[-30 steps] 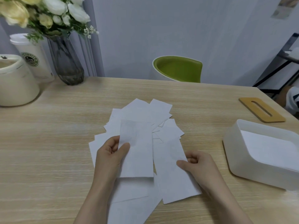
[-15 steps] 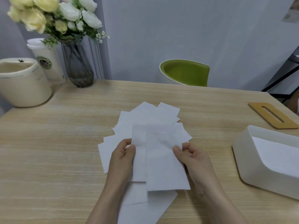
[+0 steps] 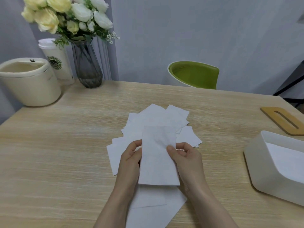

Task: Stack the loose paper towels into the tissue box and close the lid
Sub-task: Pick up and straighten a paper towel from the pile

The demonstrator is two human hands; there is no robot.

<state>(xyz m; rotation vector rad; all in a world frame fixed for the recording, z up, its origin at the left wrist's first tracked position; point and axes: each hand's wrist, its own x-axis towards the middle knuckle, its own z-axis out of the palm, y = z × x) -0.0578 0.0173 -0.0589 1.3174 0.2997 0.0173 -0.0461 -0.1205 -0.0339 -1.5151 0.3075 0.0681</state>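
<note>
Both hands are on one small stack of paper towels (image 3: 158, 155), lifted over the middle of the tabletop (image 3: 65, 145). The left hand (image 3: 130, 159) takes the stack's left edge, fingers curled behind and thumb at the front, a closed grip on the paper. The right hand (image 3: 185, 155) matches it on the right edge, thumb pressed flat on the top sheet, fingers tucked underneath, so the grip is closed tight there too. The stack stands long-side up between the two grips, its edges nearly flush.

Under and beyond the grip, the loose paper towels (image 3: 156, 117) fan out flat on the wood, corners poking past the held stack on the far side, to the left of the left grip, and back toward the person beneath the wrists.

Well off to the right of the right grip sits the white tissue box (image 3: 256, 163), open at the top, with white sheets already lying inside. Beyond it, farther from the grip, the wooden lid (image 3: 283, 119) lies flat on the tabletop, slot showing, apart from the box.

Far left of the grip: a cream bin (image 3: 31, 86), a lidded cup (image 3: 57, 63), and a glass vase (image 3: 87, 66) of pale flowers. A green chair (image 3: 194, 74) waits across the table.
</note>
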